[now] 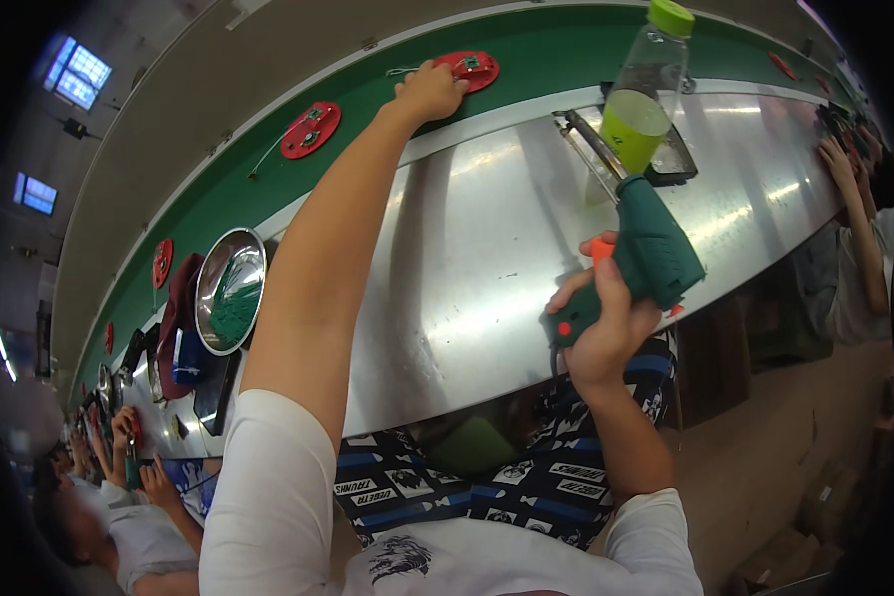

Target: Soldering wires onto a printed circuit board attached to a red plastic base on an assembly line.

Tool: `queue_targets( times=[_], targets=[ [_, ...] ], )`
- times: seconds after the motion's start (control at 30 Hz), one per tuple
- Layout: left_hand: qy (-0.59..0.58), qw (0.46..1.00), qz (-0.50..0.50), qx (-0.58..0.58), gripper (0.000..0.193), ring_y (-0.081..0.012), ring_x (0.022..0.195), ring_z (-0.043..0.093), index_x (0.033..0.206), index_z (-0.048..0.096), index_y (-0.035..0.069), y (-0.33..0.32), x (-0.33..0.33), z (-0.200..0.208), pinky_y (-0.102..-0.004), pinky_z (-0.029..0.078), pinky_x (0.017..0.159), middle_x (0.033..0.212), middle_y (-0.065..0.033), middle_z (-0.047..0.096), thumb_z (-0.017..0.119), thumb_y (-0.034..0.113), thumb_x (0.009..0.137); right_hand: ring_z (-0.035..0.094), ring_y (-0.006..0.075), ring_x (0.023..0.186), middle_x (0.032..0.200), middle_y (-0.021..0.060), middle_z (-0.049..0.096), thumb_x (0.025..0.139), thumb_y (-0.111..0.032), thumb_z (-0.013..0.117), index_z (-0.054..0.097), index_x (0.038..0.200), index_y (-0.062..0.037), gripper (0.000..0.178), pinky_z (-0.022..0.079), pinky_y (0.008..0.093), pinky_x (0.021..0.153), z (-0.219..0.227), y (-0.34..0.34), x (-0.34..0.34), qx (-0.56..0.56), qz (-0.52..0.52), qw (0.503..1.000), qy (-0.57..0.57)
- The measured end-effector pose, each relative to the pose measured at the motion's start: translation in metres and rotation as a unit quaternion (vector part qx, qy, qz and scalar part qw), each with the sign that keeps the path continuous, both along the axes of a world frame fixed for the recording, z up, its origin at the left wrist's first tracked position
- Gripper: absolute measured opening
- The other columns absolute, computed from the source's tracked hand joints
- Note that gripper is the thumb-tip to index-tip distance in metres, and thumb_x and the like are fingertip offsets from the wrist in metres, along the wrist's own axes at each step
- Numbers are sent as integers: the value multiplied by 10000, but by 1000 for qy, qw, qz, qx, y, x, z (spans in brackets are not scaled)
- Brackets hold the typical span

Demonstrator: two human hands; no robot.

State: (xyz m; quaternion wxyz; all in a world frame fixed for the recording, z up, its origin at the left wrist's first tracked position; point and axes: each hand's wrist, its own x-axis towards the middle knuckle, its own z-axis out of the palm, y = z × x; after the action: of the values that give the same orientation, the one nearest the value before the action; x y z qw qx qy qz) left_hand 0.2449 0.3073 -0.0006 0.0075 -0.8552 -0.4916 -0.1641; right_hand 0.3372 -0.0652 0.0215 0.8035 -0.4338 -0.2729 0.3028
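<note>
My left hand [430,95] reaches far across the bench to a red disc [480,71] that carries a small green circuit board and wire. Its fingers curl over the disc's left side, and the fingertips are partly hidden. In my right hand [611,333] is a dark green soldering gun [659,243] with an orange trigger, held by the handle above the metal bench [467,288]. The gun's thin metal nose points up and left, in front of a clear bottle [638,114] with a lime cap and a green lower part.
A green belt [368,94] runs along the bench's far side, bearing another red disc [311,130] with a wire. A black tray [673,159] sits behind the bottle. Left of my forearm stands a steel bowl [231,291] of green pieces. Other people work at both sides.
</note>
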Motion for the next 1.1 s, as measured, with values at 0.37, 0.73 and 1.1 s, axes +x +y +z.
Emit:
queue_targets(
  times=[0.37,0.73,1.1],
  targets=[
    [-194,972,-104,-87,194,-306,806,667,994,623,-17,-123,-125,44,-373,509,740,894,-181,685,616,174,962,593,178,507,996,169,616,949,-128,570,526,1187,52,302,484,287,467,0,1,6,-7,42,999,17],
    [-65,985,-151,-46,230,-333,968,635,1009,672,41,-280,-237,69,-415,525,827,1131,-134,657,722,213,865,556,165,503,992,142,605,970,-142,544,532,1183,57,292,479,320,459,1,6,-12,-57,18,997,-58],
    [-110,991,21,-74,138,-322,890,617,842,646,29,-229,-348,27,-407,488,809,929,-149,609,629,163,816,567,167,533,982,128,615,972,-214,548,556,1152,25,299,472,300,453,-1,11,-22,-90,15,988,-123]
  ],
)
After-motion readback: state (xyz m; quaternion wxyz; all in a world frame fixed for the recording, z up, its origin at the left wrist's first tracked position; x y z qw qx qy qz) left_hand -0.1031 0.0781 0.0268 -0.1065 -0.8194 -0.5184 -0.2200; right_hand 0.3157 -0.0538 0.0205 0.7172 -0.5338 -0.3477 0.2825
